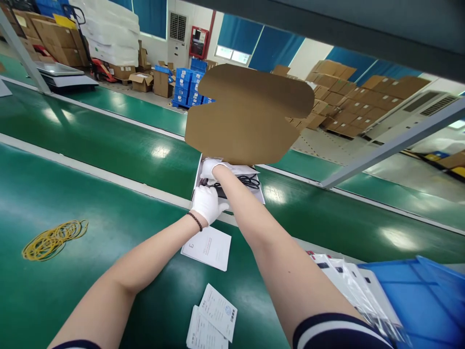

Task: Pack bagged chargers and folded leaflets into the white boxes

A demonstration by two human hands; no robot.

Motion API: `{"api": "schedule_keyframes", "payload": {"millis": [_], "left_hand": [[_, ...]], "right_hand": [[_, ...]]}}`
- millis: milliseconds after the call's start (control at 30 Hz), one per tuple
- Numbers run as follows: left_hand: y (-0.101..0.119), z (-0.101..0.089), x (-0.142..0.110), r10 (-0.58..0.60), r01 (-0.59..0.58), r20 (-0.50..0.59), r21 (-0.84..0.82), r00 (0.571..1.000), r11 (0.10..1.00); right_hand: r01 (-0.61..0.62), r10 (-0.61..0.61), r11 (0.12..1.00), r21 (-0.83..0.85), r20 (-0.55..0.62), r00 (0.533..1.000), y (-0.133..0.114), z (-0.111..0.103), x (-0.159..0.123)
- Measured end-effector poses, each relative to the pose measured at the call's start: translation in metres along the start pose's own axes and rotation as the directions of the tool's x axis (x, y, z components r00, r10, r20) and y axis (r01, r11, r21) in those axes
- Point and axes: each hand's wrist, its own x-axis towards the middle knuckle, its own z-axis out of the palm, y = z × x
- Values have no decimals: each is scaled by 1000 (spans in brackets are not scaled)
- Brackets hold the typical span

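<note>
Grip of both white-gloved hands, seen from the head view: the left hand [206, 203] reaches over the near left part of an open box [259, 195], thumb spread; the right hand [210, 169] bends down inside, just beyond it. Whether either one grasps the dark item between them cannot be told. The step in hand looks like arranging the contents; the next move seems to call for careful fingers in tight space. A black cable [249, 182] lies in the box, right of both hands, under the raised cardboard lid [247, 116].
</note>
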Motion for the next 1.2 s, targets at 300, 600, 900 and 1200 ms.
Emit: {"api": "schedule_keyframes", "payload": {"millis": [300,600,900,1200], "left_hand": [[-12,-28,-64,177,-171,-31,140,984,975],[-106,-23,-147,-211,187,-32,-340,977,921],[-81,-28,-163,-297,169,-136,-573,945,802],[-42,0,-166,-51,284,295,-838,954,466]], "right_hand": [[-32,28,997,-69,-57,998,15,-3,-50],[188,-178,980,59,-139,974,46,85,-188],[-54,222,845,532,-258,940,111,140,-215],[80,146,596,799,-205,968,71,127,-281]]}}
